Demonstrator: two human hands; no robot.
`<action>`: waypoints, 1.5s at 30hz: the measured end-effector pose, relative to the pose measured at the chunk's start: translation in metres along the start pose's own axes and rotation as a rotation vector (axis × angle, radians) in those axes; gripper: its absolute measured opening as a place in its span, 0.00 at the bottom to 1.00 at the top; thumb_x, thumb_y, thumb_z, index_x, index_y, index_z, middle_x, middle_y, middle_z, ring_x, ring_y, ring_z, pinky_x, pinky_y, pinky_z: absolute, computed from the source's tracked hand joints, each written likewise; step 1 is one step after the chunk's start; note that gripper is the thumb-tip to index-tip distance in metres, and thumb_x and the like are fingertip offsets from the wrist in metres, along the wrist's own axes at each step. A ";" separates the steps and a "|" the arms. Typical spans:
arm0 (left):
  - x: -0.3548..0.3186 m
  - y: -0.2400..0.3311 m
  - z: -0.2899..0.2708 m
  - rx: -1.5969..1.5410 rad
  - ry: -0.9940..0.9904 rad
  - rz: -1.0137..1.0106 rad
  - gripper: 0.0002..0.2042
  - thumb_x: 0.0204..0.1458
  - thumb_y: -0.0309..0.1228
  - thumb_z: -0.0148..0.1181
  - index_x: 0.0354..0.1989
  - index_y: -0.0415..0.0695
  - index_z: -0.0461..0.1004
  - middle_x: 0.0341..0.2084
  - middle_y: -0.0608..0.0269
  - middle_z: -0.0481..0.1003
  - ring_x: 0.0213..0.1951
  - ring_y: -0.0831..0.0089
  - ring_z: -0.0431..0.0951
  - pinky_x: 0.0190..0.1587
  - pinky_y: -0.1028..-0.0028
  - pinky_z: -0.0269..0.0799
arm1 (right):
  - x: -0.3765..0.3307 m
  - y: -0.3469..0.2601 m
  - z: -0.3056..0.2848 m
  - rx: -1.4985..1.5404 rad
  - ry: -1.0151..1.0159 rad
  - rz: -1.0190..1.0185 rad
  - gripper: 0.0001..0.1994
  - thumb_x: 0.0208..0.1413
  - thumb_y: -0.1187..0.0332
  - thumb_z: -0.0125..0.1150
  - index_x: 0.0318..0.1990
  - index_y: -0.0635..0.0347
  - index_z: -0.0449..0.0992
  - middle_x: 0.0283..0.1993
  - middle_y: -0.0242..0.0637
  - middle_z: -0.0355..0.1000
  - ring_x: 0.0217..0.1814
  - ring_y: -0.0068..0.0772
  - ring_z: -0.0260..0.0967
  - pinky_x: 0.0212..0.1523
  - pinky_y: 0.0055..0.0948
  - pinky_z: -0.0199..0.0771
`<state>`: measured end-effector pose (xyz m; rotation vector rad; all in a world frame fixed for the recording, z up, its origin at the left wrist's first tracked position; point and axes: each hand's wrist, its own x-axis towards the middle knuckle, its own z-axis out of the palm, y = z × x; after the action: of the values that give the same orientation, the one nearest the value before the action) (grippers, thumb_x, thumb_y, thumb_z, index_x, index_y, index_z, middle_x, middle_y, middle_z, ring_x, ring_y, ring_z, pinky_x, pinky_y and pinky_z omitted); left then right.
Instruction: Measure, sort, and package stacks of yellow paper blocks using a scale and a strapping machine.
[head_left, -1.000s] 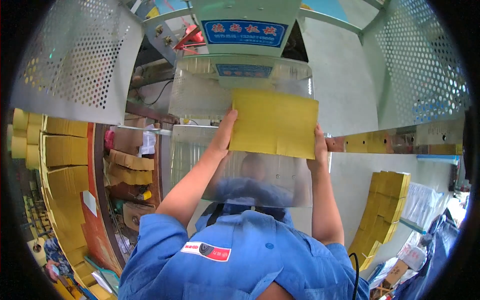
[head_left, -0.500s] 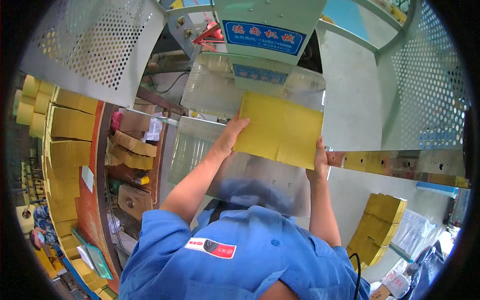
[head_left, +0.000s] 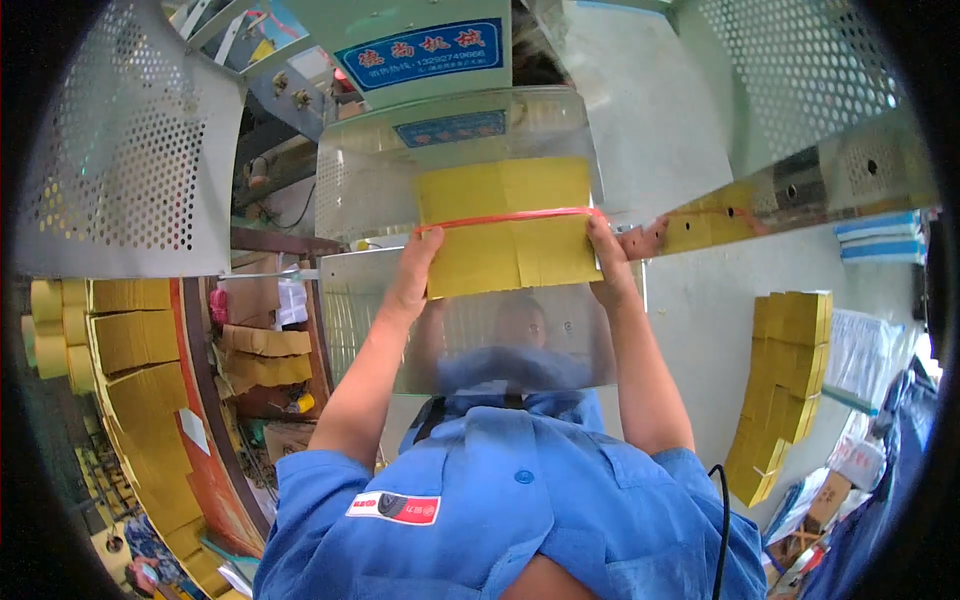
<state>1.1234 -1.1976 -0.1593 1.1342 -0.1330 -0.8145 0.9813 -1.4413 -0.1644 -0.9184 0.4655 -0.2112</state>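
A flat yellow cardboard bundle [head_left: 510, 258] lies over the shiny metal table of a machine [head_left: 490, 345]. Across its width runs a red strap [head_left: 515, 215], roughly parallel to the near edge. My left hand [head_left: 412, 272] grips the bundle's left edge, thumb on top near the strap. At the opposite edge, my right hand [head_left: 612, 262] holds on in the same way, its thumb beside the strap's end. The fingers below the bundle are hidden, and its thickness cannot be made out.
A pale green machine housing [head_left: 420, 80] with a blue sign stands beyond the bundle. Perforated metal panels [head_left: 120, 170] flank both sides. A metal bar [head_left: 770, 195] juts out at right. Yellow cardboard stacks stand left [head_left: 150, 420] and on the right floor [head_left: 785, 390].
A red strap now crosses the bundle, where none showed before. The bundle has turned squarer to me, with both hands still at its sides. My view has shifted too.
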 end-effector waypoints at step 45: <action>-0.116 -0.006 -0.012 0.170 0.254 -0.083 0.21 0.64 0.41 0.50 0.52 0.32 0.72 0.46 0.58 0.76 0.48 0.73 0.74 0.53 0.72 0.67 | -0.091 0.029 0.024 0.196 0.150 0.102 0.23 0.66 0.60 0.48 0.63 0.66 0.65 0.54 0.36 0.72 0.49 0.22 0.72 0.47 0.21 0.72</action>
<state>1.0439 -1.1156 -0.1352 1.4019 0.0581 -0.7350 0.9116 -1.3734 -0.1483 -0.6882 0.6178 -0.2287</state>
